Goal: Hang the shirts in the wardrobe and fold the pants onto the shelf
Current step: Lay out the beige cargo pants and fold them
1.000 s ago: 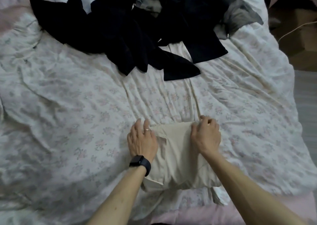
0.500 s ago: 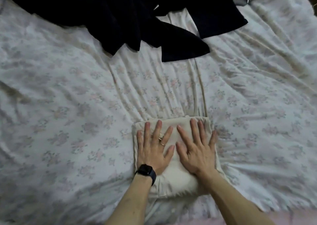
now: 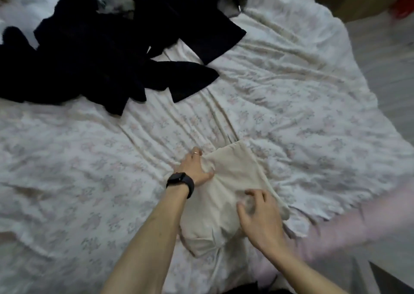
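1. The folded pants (image 3: 235, 181) – a cream bundle, thick with several layers – lie on the bed (image 3: 67, 159) right in front of the person. They are on the near half of the flowered sheet, not yet on any shelf.
2. The left hand (image 3: 195, 168) grips the bundle's left edge. The thumb lies on top and the fingers are tucked into or under the cloth, which puckers there. That reads as a hold meant to keep the layers from sliding apart when the bundle is lifted.
3. The right hand (image 3: 259, 217) hangs over the near right part of the bundle with its fingers bent and spread. It is blurred, so I cannot tell whether it has hold of the fabric or only hovers. Its place suggests it is going for the opposite side, so that the fold is carried from both edges.
4. A black watch (image 3: 181, 181) sits on the left wrist and a ring (image 3: 195, 152) on one finger of that hand.
5. The dark clothes (image 3: 100, 58) are heaped at the far side of the bed, well apart from the pants – probably left there so the near sheet stays free for folding.
6. My judgement: the folding of this pair looks finished, and the pick-up toward the shelf is the step in hand. The risk is the loose near corner sagging open.
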Demonstrator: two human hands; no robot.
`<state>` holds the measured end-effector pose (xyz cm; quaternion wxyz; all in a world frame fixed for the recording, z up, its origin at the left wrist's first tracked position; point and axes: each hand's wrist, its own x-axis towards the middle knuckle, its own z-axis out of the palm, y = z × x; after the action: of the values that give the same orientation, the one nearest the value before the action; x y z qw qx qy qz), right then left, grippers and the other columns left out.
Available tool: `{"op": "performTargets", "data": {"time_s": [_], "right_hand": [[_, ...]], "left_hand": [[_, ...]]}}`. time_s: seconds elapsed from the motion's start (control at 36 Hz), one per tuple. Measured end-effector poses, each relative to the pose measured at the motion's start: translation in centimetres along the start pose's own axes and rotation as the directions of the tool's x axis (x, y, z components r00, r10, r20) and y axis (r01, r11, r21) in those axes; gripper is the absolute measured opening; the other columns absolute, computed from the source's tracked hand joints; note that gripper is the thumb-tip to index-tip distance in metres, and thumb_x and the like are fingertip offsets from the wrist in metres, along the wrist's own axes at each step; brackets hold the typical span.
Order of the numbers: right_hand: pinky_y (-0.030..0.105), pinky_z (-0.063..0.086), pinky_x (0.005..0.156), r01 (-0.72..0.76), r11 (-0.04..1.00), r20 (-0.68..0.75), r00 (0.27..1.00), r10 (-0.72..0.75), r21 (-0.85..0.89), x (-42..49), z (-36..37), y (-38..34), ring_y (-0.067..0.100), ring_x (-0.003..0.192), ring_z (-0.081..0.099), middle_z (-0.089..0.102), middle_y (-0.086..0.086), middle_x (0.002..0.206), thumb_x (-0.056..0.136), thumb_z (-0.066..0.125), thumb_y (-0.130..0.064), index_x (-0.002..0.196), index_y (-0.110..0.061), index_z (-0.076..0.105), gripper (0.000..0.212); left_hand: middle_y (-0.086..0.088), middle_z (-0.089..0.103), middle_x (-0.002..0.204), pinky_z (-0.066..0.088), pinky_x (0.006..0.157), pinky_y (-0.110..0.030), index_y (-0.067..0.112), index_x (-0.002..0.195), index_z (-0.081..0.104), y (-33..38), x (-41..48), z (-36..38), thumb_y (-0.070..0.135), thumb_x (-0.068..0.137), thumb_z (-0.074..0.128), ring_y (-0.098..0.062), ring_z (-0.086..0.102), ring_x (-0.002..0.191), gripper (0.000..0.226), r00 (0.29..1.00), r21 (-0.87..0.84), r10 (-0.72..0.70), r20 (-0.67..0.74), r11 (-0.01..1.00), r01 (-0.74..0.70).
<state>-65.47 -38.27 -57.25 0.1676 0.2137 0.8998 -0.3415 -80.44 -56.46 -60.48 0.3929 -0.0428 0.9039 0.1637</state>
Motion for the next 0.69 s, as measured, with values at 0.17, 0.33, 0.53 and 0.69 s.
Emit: {"op": "performTargets", "data": {"time_s": [0.17,0.33,0.53,0.69], "right_hand": [[0.045,0.057,0.089,-0.697,0.649,0.310,0.717,0.624,0.305,-0.9,0.4,3.5,0.029,0.105,0.066,0.068,0.010,0.116,0.070,0.077,-0.061,0.114,-0.011,0.063,0.068],[0.053,0.059,0.088,-0.784,0.400,0.435,0.605,0.667,0.476,0.2,2.1,4.2,0.032,0.106,0.068,0.070,0.011,0.121,0.075,0.084,-0.040,0.127,-0.013,0.061,0.063],[0.040,0.046,0.091,-0.613,0.705,0.157,0.783,0.601,0.358,1.4,-1.4,2.2,0.039,0.119,0.056,0.060,0.013,0.131,0.087,0.069,-0.044,0.132,-0.013,0.044,0.060],[0.038,0.043,0.073,-0.245,0.914,-0.027,0.963,0.268,0.323,10.2,-5.8,-3.3,0.021,0.094,0.056,0.057,-0.009,0.101,0.085,0.065,-0.046,0.109,-0.030,0.043,0.037]], "left_hand": [[-0.007,0.057,0.134,0.052,0.095,-0.043,0.020,0.144,0.047,0.8,2.6,-1.5,0.062,0.071,0.077,-0.030,0.059,0.113,0.089,0.990,0.119,-0.039,0.139,0.993,0.023],[-0.007,0.040,0.156,0.043,0.107,-0.043,0.019,0.155,0.033,0.8,3.1,-1.2,0.062,0.070,0.080,-0.032,0.046,0.136,0.107,0.980,0.087,-0.087,0.180,0.994,0.072],[-0.004,0.050,0.149,0.044,0.102,-0.039,0.015,0.151,0.040,-1.3,1.3,-2.5,0.054,0.070,0.085,-0.030,0.052,0.129,0.100,0.956,-0.202,-0.141,0.259,0.960,0.196],[-0.005,0.059,0.140,0.050,0.103,-0.051,0.011,0.144,0.045,-3.8,-0.6,-3.2,0.048,0.057,0.092,-0.030,0.061,0.120,0.106,0.963,-0.707,-0.189,0.194,0.654,0.270]]}}
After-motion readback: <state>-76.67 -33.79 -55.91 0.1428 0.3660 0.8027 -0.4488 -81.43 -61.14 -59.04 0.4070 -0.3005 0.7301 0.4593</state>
